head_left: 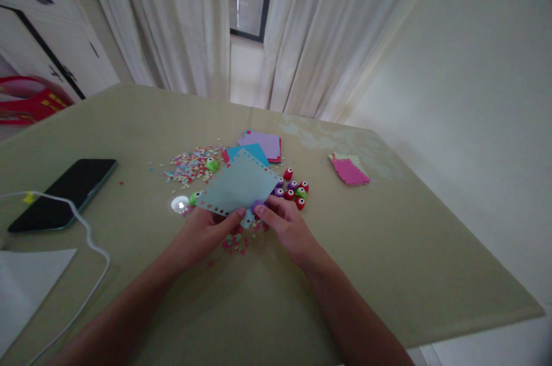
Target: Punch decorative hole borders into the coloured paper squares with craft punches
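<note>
A light blue paper square is held tilted above the table, with a row of small punched holes along its edges. My left hand pinches its lower corner, thumb on top and fingers underneath. My right hand is closed on a small purple paper punch at the square's lower right edge. Beside that hand stand several red, green and purple mini punches with white tops. A green punch sits at the square's left corner. Punched paper bits lie below my hands.
Colourful confetti is heaped behind left, with another green punch at its edge. Purple, red and blue paper lies behind the square. Pink punched paper rests on the right. At left are a phone, a white cable and white paper.
</note>
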`<state>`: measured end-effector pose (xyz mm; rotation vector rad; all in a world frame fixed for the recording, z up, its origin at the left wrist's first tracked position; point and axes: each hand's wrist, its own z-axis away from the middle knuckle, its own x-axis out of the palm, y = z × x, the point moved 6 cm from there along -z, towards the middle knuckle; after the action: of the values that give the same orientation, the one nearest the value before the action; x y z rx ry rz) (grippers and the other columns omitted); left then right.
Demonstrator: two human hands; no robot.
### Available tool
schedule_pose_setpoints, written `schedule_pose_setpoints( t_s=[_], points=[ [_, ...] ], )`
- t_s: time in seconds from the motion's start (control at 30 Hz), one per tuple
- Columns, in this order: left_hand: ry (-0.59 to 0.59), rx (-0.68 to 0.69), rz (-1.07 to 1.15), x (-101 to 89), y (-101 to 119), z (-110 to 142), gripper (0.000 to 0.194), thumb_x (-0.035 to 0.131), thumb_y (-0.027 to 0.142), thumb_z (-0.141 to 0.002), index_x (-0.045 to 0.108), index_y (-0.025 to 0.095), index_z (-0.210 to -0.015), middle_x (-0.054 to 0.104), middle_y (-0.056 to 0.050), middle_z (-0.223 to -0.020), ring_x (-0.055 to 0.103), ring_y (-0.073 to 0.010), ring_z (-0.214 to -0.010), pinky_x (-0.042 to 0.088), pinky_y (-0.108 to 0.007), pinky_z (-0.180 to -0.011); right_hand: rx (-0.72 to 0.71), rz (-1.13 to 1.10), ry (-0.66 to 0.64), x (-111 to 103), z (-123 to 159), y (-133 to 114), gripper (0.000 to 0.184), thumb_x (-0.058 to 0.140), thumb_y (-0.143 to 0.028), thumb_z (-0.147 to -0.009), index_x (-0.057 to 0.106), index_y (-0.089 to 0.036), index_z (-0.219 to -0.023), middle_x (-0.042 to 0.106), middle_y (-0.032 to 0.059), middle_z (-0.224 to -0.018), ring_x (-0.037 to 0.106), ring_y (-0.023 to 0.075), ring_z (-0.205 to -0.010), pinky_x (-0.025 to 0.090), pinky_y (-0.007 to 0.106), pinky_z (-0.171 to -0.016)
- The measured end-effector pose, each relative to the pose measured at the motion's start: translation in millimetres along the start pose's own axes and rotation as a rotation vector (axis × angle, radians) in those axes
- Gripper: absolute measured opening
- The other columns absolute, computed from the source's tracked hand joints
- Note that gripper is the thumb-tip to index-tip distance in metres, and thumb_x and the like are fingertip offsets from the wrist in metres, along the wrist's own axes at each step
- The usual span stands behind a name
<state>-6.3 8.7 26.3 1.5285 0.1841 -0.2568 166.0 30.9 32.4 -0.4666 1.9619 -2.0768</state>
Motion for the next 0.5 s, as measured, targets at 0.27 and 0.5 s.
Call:
schedule_pose_setpoints(
  t_s=[0.27,0.5],
  points=[
    [-0.001,-0.038,0.010,1.1,-1.7,1.0,0.030,0.071,0.053,-0.084,0.069,0.023,-0.083,0.075,-0.001,-0.068,0.072,-0.0238,-0.061,0.056,-0.033,-0.056,-0.017,0.056,0.018,0.8,0.4,4.5,0.032,0.076,-0.052,-0.090,0.072,-0.020,-0.085,0.064,-0.0001,-0.080,0.052,0.0160,-0.072,0.041,0.029,-0.067],
    [0.012,-0.020,0.038,-0.8,0.7,-0.3,0.029,0.071,0.051,-0.084,0.071,0.022,-0.084,0.077,-0.002,-0.070,0.072,-0.0234,-0.062,0.058,-0.033,-0.058,0.027,0.003,-0.008,1.9,-0.6,5.1,0.037,0.081,-0.056,-0.086,0.074,-0.020,-0.088,0.069,0.0013,-0.085,0.057,0.0170,-0.076,0.045,0.029,-0.070]
  ],
)
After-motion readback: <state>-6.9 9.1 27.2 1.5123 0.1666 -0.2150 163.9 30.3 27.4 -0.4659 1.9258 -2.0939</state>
